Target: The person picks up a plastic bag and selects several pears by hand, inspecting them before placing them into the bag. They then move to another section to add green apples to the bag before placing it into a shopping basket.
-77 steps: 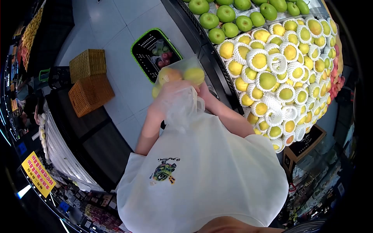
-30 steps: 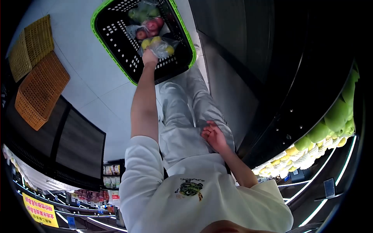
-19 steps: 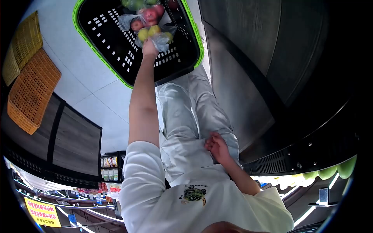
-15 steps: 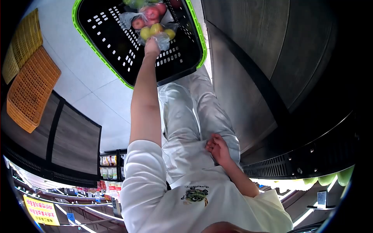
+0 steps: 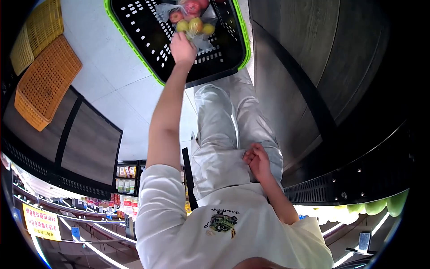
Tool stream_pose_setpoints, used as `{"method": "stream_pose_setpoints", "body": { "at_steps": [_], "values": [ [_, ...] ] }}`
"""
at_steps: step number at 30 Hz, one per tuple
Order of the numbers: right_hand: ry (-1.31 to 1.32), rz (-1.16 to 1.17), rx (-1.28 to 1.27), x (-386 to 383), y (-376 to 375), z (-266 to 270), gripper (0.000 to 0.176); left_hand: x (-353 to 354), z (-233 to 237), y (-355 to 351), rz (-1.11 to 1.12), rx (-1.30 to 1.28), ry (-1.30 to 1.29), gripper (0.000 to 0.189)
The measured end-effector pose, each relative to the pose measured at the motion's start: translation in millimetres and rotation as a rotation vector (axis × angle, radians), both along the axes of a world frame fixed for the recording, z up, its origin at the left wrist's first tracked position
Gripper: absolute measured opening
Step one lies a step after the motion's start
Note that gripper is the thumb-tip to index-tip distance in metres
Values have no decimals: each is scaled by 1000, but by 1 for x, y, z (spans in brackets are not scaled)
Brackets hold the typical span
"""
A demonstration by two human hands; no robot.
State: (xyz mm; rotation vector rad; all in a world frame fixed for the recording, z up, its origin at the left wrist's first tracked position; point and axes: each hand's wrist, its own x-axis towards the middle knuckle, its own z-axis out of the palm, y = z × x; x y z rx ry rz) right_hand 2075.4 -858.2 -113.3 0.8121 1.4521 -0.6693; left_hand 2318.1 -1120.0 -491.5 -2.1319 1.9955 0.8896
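My left hand (image 5: 182, 48) reaches down into a black basket with a green rim (image 5: 244, 36), its fingers loose and apart. The fingertips are right beside a clear plastic bag of yellow-green round fruit (image 5: 195, 25). The bag's gathered end (image 5: 204, 43) lies to the right of the hand, outside its grasp. Just beyond are red apples (image 5: 191, 8) in clear plastic, partly cut off by the view's edge. Near my lap, over the light trousers (image 5: 219, 134), my right hand (image 5: 258, 162) has its fingers curled in, with nothing visible in them.
Orange (image 5: 49, 80) and yellow (image 5: 45, 27) woven baskets stand at the far left. Dark wood-look panels (image 5: 309, 54) flank me on the right, and a dark cabinet (image 5: 87, 139) is on the left. Shelves of packaged goods (image 5: 126, 179) show behind. Pale floor tiles (image 5: 105, 62) lie between.
My left hand has let go of the fruit bag's gathered end and shifted left of it. The view has moved, so the basket appears higher and farther right. My right hand stays curled.
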Motion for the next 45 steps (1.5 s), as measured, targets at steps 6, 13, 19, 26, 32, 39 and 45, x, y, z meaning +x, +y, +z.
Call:
{"method": "stream_pose_setpoints", "body": {
  "at_steps": [6, 13, 19, 26, 32, 39, 45],
  "values": [
    [11, 12, -25, -4, -8, 6, 23, 106, 34, -101, 515, -682, -265, 49],
    [12, 58, -101, -11, -23, 14, 26, 146, 32, -126, 654, -5, -108, 51],
    [38, 43, -154, -15, -41, 20, 25, 149, 59, -123, 651, 209, -72, 46],
    [79, 75, -224, -6, -57, 41, 24, 130, 190, -82, 1089, 19, 467, 73],
    [251, 302, -498, -6, -122, 70, 32, 113, 318, 18, 922, -185, 592, 37],
    [1477, 1280, -1103, 4, -217, 184, 65, 88, 413, 140, 528, -264, 578, 28],
    [1189, 1855, -1241, -10, -165, 158, 18, 52, 515, 156, 300, -185, 528, 43]
  ]
}}
